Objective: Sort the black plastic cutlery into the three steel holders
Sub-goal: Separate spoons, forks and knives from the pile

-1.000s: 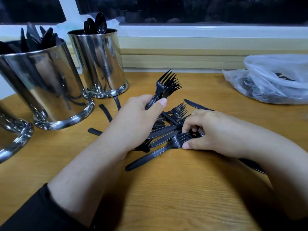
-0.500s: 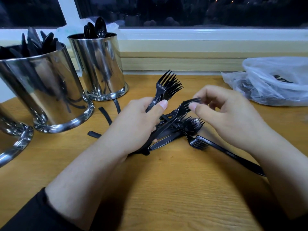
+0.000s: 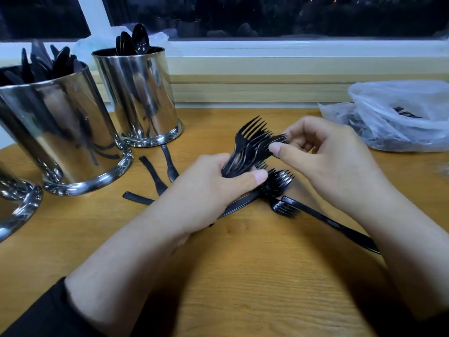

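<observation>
My left hand (image 3: 206, 190) grips a bundle of black plastic forks (image 3: 247, 144), tines pointing up and away. My right hand (image 3: 328, 161) pinches the head of one more fork (image 3: 279, 139) against that bundle. More black forks (image 3: 281, 181) and a knife (image 3: 328, 222) lie loose on the wooden table under and between the hands. Three steel holders stand at the left: the far holder (image 3: 138, 98) has spoons in it, the middle holder (image 3: 60, 132) holds dark cutlery, and only the base of the near holder (image 3: 14, 210) shows at the frame's edge.
A clear plastic bag (image 3: 401, 117) with more black cutlery lies at the right rear of the table. A few black handles (image 3: 155, 173) stick out on the table (image 3: 243, 276) near the holders. A window sill runs along the back.
My right hand lifted a fork from the pile and brought it up to the bundle in my left hand. The left hand kept its grip and hardly moved.
</observation>
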